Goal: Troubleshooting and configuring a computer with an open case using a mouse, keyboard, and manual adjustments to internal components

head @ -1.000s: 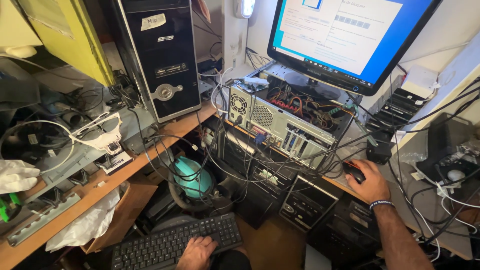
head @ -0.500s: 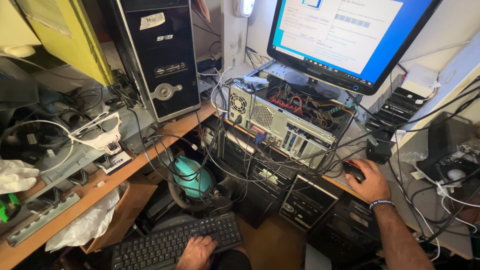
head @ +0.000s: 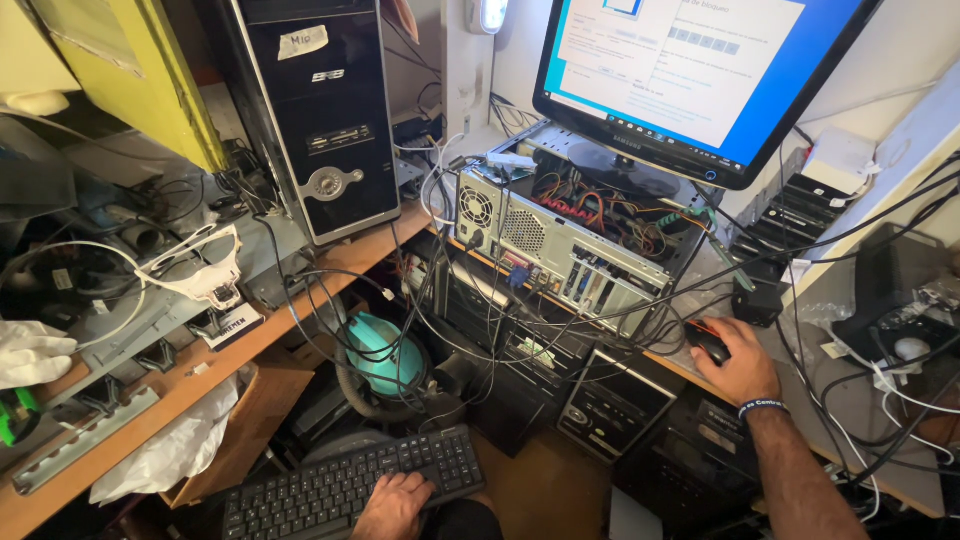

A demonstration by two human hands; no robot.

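Observation:
My right hand rests over a black computer mouse on the desk at the right, a dark band around its wrist. My left hand lies on the near edge of a black keyboard at the bottom of the view, fingers curled on the keys. Above the mouse stands a monitor with a lit blue and white screen. Under it lies an open computer case with bare wiring inside.
A black tower computer stands upright on a wooden shelf at the left. Tangled cables hang across the middle around a teal round device. More computer cases sit under the desk. White plastic and tools lie at the far left.

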